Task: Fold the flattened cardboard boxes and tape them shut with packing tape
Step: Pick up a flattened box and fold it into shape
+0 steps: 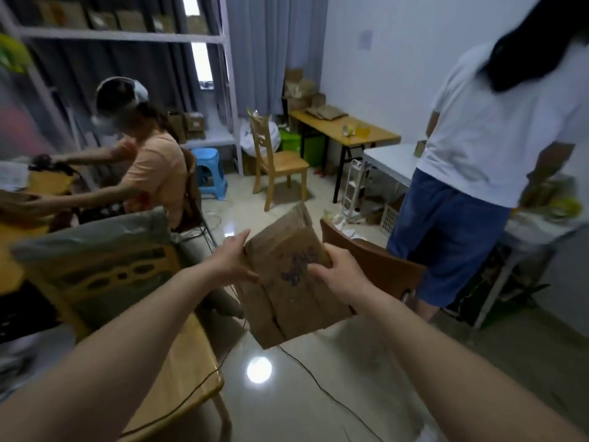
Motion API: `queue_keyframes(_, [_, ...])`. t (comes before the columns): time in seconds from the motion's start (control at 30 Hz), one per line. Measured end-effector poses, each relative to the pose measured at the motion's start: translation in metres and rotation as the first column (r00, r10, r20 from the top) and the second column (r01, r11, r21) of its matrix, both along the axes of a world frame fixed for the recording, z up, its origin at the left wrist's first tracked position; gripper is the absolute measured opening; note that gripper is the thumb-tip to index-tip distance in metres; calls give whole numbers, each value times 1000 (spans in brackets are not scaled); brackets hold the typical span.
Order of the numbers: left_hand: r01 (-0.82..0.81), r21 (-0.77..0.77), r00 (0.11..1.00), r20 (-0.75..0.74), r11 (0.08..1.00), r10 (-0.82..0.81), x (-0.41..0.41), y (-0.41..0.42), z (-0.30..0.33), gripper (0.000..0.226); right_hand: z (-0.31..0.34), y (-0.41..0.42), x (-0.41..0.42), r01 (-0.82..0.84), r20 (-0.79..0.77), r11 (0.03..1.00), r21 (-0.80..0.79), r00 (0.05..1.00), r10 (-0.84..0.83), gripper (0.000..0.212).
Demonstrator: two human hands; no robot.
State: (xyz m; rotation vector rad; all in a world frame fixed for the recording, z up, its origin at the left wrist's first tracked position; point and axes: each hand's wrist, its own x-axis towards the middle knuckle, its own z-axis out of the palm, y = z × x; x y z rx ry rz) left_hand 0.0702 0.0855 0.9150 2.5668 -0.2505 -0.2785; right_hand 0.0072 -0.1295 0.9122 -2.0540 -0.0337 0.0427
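Both hands hold a flattened cardboard box (288, 275) in mid-air over open floor (334, 378). Left hand (231, 260) grips its nine o'clock edge, thumb across the face; right hand (339, 271) curls over its three o'clock edge. A brown chair back (376, 266) stands just beyond; a standing person (478, 161) is at two o'clock.

small packing workroom: shelves of cartons (127, 19), folding tables (366, 135)
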Motion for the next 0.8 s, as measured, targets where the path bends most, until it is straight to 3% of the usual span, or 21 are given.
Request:
queue_keyframes(0.1, [48,-20,993,111,999,-45,6,5,21,112,19,-3,12,-91,48,993,-73,994,94,9])
queue_keyframes(0.2, [96,-114,994,63,989,-89,22,15,29,78,21,-8,32,-163,88,979,-124,981,174,5])
queue_keyframes(0.3, [112,-104,987,-107,988,-123,54,25,22,44,13,-16,67,-197,84,970,-141,974,210,4])
queue_keyframes(0.4, [95,-124,962,-242,988,-123,105,25,6,34,9,-22,124,-196,54,976,-90,978,202,7])
queue_keyframes(0.53, [32,-190,978,-197,981,-70,190,15,-8,14,13,-24,225,-173,26,981,-91,984,176,14])
queue_keyframes(0.63, [21,-192,987,-150,981,-51,260,12,-3,18,13,-27,304,-126,-9,982,-138,992,126,7])
queue_keyframes(0.8, [57,-173,992,-104,983,-76,374,9,10,28,6,-40,415,-47,-32,982,-183,999,42,12])
